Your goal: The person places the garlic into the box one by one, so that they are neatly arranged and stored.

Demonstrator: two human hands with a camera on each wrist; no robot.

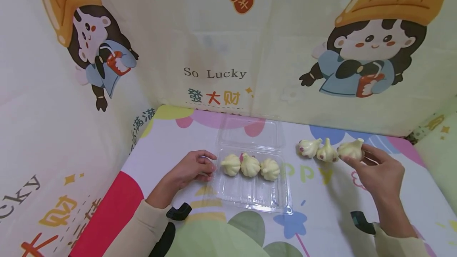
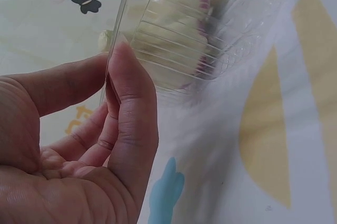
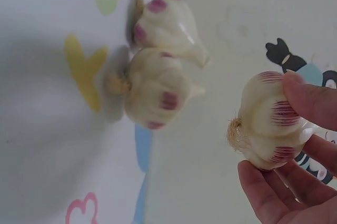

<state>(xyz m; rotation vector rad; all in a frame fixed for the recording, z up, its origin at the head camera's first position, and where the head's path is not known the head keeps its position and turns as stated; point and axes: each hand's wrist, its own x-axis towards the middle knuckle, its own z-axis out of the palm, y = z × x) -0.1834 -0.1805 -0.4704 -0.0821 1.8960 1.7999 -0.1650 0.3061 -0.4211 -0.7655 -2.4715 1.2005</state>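
My left hand (image 1: 195, 166) pinches the left rim of a clear plastic box (image 1: 246, 193) between thumb and fingers, seen close up in the left wrist view. Three garlic bulbs (image 1: 250, 165) sit in a row along the far part of the box's tray. At the right, my right hand (image 1: 382, 171) holds another garlic bulb (image 3: 274, 121) by its sides, its roots and purple streaks showing in the right wrist view. Two more garlic bulbs (image 3: 158, 87) stand side by side on the table, just left of the held one in the head view.
The box's clear lid (image 1: 250, 132) lies folded back toward the wall. A patterned cloth (image 1: 321, 197) covers the table. Printed cloth walls (image 1: 278, 50) rise at the back and at both sides. Dark wrist devices (image 1: 362, 222) sit by both sleeves.
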